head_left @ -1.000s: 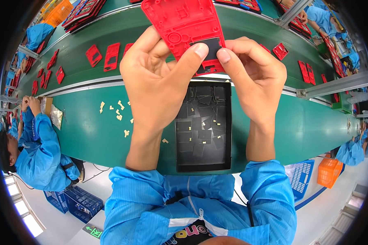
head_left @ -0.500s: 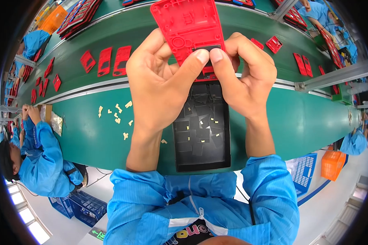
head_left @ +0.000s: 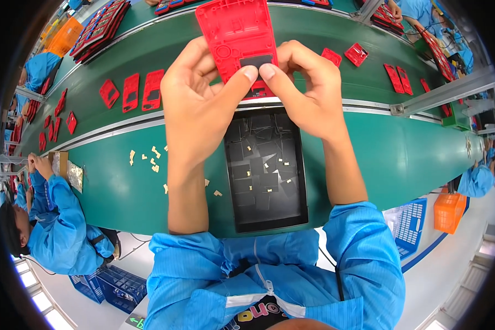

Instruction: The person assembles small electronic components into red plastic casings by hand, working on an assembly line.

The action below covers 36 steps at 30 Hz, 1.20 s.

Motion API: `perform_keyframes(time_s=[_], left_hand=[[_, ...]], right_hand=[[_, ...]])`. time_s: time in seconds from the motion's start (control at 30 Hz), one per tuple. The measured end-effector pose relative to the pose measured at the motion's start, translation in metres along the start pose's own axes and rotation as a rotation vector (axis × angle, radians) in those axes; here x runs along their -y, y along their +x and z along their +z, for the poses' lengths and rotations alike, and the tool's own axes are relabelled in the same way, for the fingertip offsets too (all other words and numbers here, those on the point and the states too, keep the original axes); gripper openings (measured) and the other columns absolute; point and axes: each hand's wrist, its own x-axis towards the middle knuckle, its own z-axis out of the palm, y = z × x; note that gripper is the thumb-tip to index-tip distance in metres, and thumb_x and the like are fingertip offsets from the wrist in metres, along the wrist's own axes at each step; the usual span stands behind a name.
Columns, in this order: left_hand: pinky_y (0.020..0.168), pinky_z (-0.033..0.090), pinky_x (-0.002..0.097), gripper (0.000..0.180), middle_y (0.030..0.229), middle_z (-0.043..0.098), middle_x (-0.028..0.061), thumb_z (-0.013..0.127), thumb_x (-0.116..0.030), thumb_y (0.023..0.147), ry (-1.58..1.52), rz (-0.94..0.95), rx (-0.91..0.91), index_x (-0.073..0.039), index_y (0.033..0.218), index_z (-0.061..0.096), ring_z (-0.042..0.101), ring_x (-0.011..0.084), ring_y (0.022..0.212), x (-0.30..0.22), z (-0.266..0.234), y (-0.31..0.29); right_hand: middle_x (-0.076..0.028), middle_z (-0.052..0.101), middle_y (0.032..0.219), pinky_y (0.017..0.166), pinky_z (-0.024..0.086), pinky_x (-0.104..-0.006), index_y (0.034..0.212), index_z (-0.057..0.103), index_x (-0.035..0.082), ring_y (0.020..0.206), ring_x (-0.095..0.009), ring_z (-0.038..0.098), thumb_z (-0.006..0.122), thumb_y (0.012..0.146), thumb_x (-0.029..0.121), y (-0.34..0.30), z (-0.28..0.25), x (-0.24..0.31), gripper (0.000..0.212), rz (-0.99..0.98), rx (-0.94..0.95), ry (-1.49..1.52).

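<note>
Item: red plastic housing, flat, ribbed on the visible face, with a dark rectangular patch near its lower edge. It is being held up above the black tray, toward the conveyor side of it.

Left hand: it is gripping the housing's left edge, fingers curling behind, thumb pressing on the dark patch. Closed firmly on the part.

Right hand: it is gripping the housing's lower right edge, thumb tip meeting the left thumb on the patch, fingers folding behind. Also clamped on the part.

Black tray: it is lying on the green bench directly below both hands, holding dark square pieces and a few small tan bits.

Tan scraps: they are lying scattered on the bench to the left of the tray.

Green conveyor belt: it is running beyond the tray, behind a metal rail, carrying more red parts to the tray's upper left and others to its upper right.

Co-worker in blue coat: sitting far left of the tray.

Blue basket and orange basket: they are standing right of the tray, below the bench edge.
</note>
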Motion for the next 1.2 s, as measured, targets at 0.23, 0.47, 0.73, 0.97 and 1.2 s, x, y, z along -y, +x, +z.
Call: perform_keyframes(time_s=[0.23, 0.47, 0.73, 0.97, 1.2], left_hand=[[0.085, 0.058, 0.0293, 0.044, 0.112, 0.074, 0.0166, 0.070, 0.003, 0.090, 0.304, -0.215, -0.209, 0.012, 0.131, 0.055, 0.072, 0.0176, 0.097, 0.109, -0.074, 0.034], [0.087, 0.056, 0.0333, 0.052, 0.111, 0.076, 0.0183, 0.070, -0.007, 0.091, 0.746, -0.274, -0.268, 0.014, 0.136, 0.054, 0.074, 0.0214, 0.097, 0.155, -0.122, 0.033], [0.106, 0.048, 0.0453, 0.050, 0.123, 0.069, 0.0234, 0.070, -0.021, 0.094, 1.316, 0.001, -0.423, 0.006, 0.135, 0.060, 0.064, 0.0406, 0.121, 0.144, -0.122, 0.027], [0.105, 0.050, 0.0411, 0.043, 0.123, 0.071, 0.0234, 0.069, -0.024, 0.095, 0.953, -0.069, -0.370, 0.005, 0.127, 0.066, 0.067, 0.0335, 0.119, 0.093, -0.083, 0.035], [0.102, 0.053, 0.0376, 0.037, 0.116, 0.074, 0.0211, 0.068, -0.021, 0.096, 0.786, -0.066, -0.293, 0.005, 0.122, 0.069, 0.071, 0.0284, 0.111, 0.086, -0.070, 0.035]], right_hand=[[-0.013, 0.075, 0.087, 0.074, 0.056, -0.0366, 0.107, 0.074, -0.001, 0.079, -0.022, 0.073, 0.076, 0.091, 0.030, -0.006, -0.024, -0.092, 0.035, 0.510, 0.011, -0.244], [-0.028, 0.058, 0.127, 0.092, 0.054, -0.0495, 0.114, 0.069, -0.004, 0.110, -0.042, 0.064, 0.077, 0.084, 0.054, -0.041, -0.105, -0.155, 0.066, 0.782, -0.209, -1.017], [-0.027, 0.056, 0.131, 0.093, 0.053, -0.0530, 0.123, 0.062, -0.008, 0.120, -0.043, 0.058, 0.081, 0.078, 0.046, -0.047, -0.079, -0.166, 0.072, 0.679, -0.100, -1.218], [-0.021, 0.067, 0.117, 0.092, 0.053, -0.0449, 0.133, 0.057, -0.001, 0.105, -0.037, 0.068, 0.078, 0.080, 0.018, -0.050, -0.085, -0.173, 0.060, 0.481, -0.089, -0.894], [-0.020, 0.067, 0.116, 0.094, 0.054, -0.0427, 0.132, 0.063, 0.000, 0.104, -0.035, 0.068, 0.085, 0.078, 0.020, -0.048, -0.085, -0.169, 0.061, 0.431, -0.036, -0.815]])
